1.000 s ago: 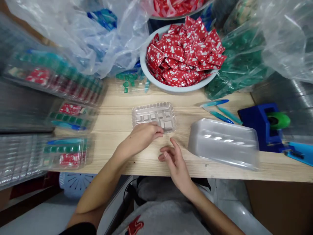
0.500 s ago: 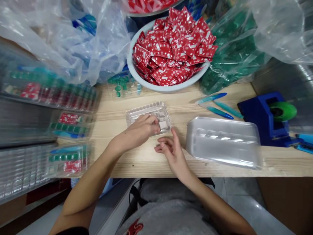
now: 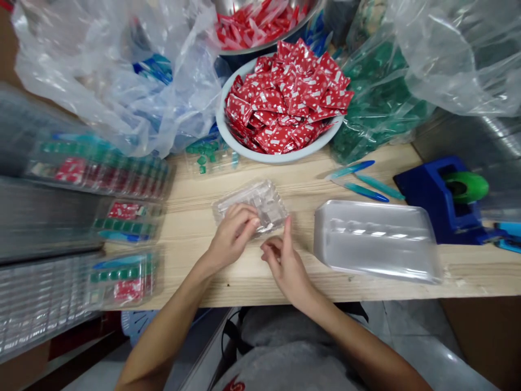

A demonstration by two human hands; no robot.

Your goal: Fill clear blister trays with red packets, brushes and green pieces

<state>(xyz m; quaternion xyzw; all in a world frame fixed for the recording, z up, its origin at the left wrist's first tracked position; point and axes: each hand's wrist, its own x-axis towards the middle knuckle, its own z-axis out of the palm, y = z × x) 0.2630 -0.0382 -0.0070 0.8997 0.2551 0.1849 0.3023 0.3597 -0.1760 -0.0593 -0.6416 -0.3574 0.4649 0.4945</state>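
A small clear plastic tray (image 3: 266, 198) with moulded compartments and a scalloped rim rests on the wooden table in front of me; it looks slightly blurred. Over its near left edge is my left hand (image 3: 233, 234), thumb and fingers drawn together in a pinch; whatever may be between them is hidden. At the near right corner of the tray is my right hand (image 3: 288, 269), its index finger stretched out by the rim and the other fingers curled loosely, with nothing visible in them.
Behind stands a bowl (image 3: 280, 157) heaped with red dotted packets (image 3: 285, 98). To the right are stacked clear trays (image 3: 376, 239), blue-green pointed pieces (image 3: 366, 191) and a blue tape dispenser (image 3: 433, 190). Filled clear packs (image 3: 122, 277) line the left side. A bag of green pieces (image 3: 378, 103) sits behind.
My left hand has drawn back from inside the tray to its near left edge. The tray has turned slightly. My right index finger stays near its right corner. The whole view has shifted slightly.
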